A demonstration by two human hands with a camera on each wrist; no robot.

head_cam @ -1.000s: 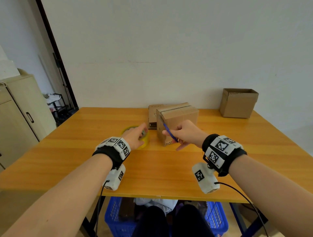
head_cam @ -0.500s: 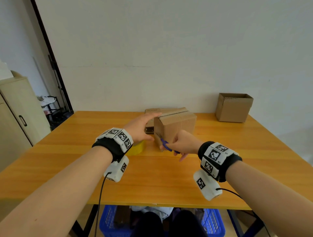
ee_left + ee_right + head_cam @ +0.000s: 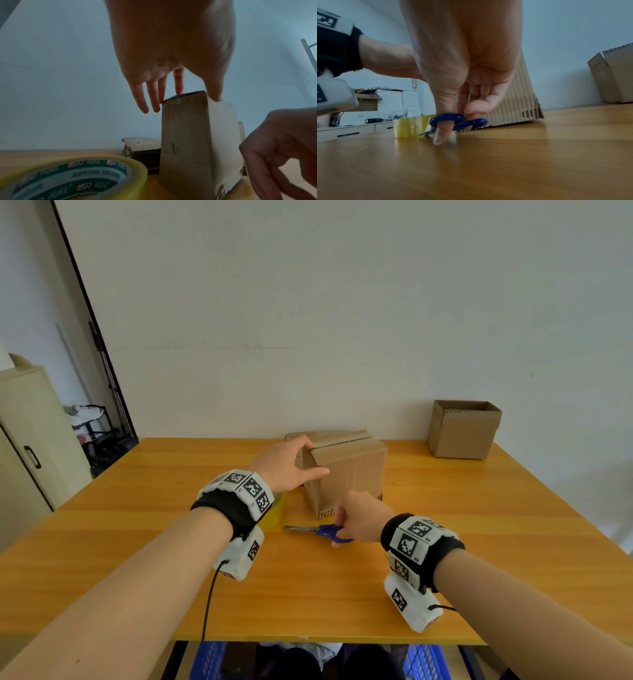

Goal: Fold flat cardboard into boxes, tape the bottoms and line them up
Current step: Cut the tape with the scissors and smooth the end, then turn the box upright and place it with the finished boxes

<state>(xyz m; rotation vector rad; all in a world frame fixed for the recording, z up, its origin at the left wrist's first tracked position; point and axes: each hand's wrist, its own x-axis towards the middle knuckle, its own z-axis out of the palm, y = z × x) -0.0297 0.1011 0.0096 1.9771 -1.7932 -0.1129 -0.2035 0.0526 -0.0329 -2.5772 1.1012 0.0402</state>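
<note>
A folded cardboard box (image 3: 349, 470) stands on the table with its taped seam up; it also shows as the box (image 3: 197, 135) in the left wrist view. My left hand (image 3: 301, 460) rests on its top left corner, fingers straight, thumb along the front face. Just in front of the box, my right hand (image 3: 346, 522) holds blue scissors (image 3: 325, 531) low at the tabletop, blades pointing left. The thumb goes through one loop of the scissors (image 3: 458, 121). A yellow tape roll (image 3: 68, 175) lies left of the box, under my left wrist.
A stack of flat cardboard (image 3: 140, 148) lies behind the box. An open finished box (image 3: 462, 429) stands at the far right by the wall. The wooden table (image 3: 308, 594) ends near me; blue baskets (image 3: 209, 659) sit beneath. A cabinet (image 3: 34, 446) stands at the left.
My left hand left the tape roll and moved up onto the box's top corner. My right hand brought the scissors down from the box's front to the tabletop.
</note>
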